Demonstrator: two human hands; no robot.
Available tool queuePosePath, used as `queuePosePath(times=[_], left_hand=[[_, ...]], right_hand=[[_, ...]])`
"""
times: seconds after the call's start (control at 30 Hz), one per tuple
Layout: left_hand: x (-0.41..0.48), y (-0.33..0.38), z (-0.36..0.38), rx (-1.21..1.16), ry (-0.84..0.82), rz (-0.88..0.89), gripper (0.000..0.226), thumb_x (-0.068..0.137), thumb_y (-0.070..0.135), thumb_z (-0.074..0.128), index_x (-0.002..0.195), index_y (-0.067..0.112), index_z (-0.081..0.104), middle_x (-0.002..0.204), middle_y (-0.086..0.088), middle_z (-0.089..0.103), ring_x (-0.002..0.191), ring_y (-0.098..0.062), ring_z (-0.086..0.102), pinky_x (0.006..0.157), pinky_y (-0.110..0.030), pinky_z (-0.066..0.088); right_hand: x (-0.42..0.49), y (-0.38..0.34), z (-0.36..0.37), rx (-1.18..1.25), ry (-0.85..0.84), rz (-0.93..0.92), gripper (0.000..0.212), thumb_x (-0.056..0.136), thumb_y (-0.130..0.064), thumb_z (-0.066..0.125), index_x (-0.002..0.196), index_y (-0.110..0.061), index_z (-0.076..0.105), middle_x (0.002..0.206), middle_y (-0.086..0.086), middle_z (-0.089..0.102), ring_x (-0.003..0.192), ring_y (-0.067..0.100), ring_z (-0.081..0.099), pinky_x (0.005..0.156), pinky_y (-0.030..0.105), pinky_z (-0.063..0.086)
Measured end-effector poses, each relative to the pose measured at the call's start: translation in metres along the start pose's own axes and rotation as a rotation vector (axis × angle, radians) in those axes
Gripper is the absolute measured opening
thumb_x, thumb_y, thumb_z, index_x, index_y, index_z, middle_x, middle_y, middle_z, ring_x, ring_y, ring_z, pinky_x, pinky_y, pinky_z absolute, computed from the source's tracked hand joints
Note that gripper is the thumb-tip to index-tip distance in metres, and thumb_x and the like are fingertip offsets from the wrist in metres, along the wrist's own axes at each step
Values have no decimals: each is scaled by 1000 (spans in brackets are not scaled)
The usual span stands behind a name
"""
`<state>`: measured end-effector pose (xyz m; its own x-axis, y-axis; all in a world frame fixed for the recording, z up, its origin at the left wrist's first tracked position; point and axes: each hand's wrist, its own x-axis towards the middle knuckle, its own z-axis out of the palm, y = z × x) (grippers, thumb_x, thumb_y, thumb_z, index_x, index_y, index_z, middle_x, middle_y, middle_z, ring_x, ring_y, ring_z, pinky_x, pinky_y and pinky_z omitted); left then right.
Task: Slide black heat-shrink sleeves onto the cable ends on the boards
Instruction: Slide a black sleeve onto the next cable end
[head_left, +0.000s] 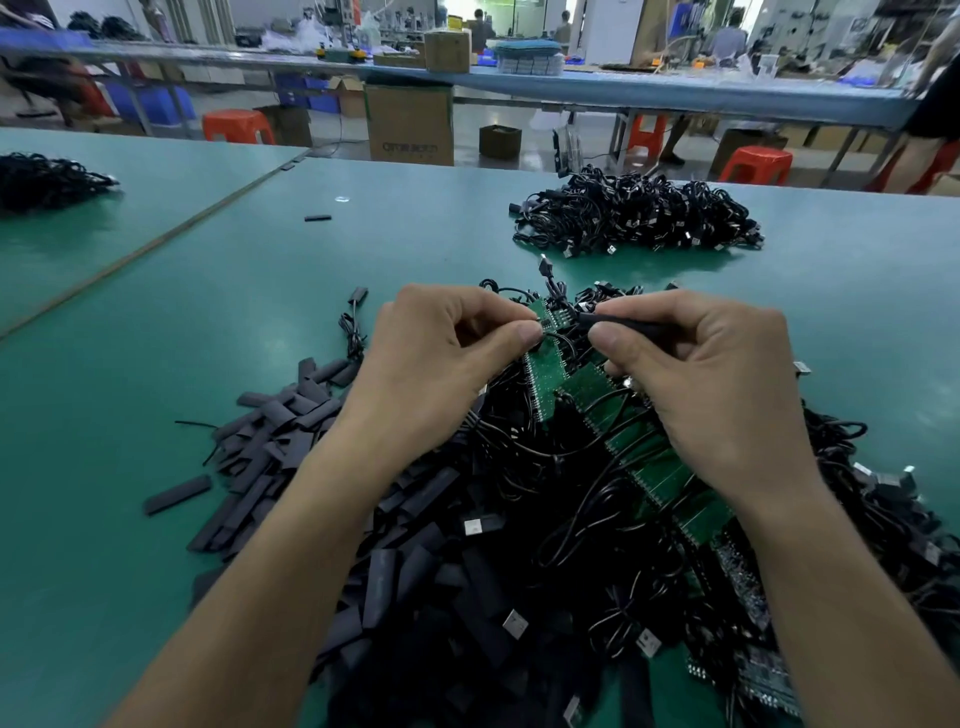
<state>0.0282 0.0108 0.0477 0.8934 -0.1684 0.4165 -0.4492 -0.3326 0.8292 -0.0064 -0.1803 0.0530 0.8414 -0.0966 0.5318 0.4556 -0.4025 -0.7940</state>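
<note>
Green matting covers the work table (249, 312); benches, cardboard boxes (410, 122) and orange stools (238, 126) stand in the workshop behind it. My left hand (441, 364) has thumb and forefinger pinched on a thin black cable (558, 338) at the top edge of a strip of green boards (571, 384), the other fingers curled under. My right hand (722, 395) pinches one black sleeve (631, 323) between thumb and forefinger; its free end points left at the top board, just beside my left fingertips. Whether the sleeve is already over the cable I cannot tell. The strip runs diagonally from between my hands down under the right wrist, resting on a tangle of black cables. Loose sleeves (280, 441) lie heaped to the left and under my forearms. A far pile of coiled cables (634, 213) sits well apart at the right, another pile (47, 179) at the far left, and a single stray sleeve (317, 217) lies between them.
</note>
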Motion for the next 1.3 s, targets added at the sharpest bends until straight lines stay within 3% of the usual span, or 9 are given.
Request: queuePosePath(times=[0.17,0.43,0.67,0.8,1.03,1.13,1.3], left_hand=[[-1,1,-3,-18,-6,7,4,86,32,76,88,28,78,66,9,70,54,-1,53,53,-18,46],[-1,1,-3,-12,-22,27,4,86,30,77,88,28,78,59,16,66,51,4,52,52,-11,41],[0,0,-8,-15,-81,61,4,87,31,75,90,32,78,56,9,60,48,0,42,50,-11,35],[1,0,-10,-19,-102,75,4,87,30,74,89,31,78,57,1,60,49,-2,41,49,-14,34],[2,-3,-14,-69,-198,57,6,83,34,74,87,31,78,61,8,67,53,-2,50,52,-12,38],[2,-3,-14,-147,-204,37,17,77,39,74,87,26,79,65,-3,69,57,-8,54,53,-17,40],[3,-6,-13,-205,-125,-3,5,82,25,79,85,21,79,70,-14,71,56,-12,57,53,-20,46]], right_hand=[[-1,-1,0,-11,19,-8,19,82,-21,79,90,-36,72,81,-17,75,66,4,71,65,15,56],[-3,-2,4,-6,26,3,24,79,-19,81,99,-29,74,81,-17,74,69,0,71,67,12,55],[-2,-3,3,-96,12,3,28,78,-23,82,105,-26,75,87,-21,72,78,-2,71,73,14,56],[-2,-4,1,-123,-18,-2,27,77,-26,82,104,-26,76,86,-21,72,77,-1,71,73,15,57],[-2,-5,-6,-122,-150,-34,29,73,-35,79,102,-34,74,86,-22,74,80,-3,71,74,12,54],[-1,-5,-8,-87,-195,-25,29,70,-38,77,99,-36,74,87,-24,74,82,-3,71,76,13,55],[-2,-5,-7,-35,-190,-26,28,69,-38,78,97,-34,75,88,-19,76,81,2,73,77,20,59]])
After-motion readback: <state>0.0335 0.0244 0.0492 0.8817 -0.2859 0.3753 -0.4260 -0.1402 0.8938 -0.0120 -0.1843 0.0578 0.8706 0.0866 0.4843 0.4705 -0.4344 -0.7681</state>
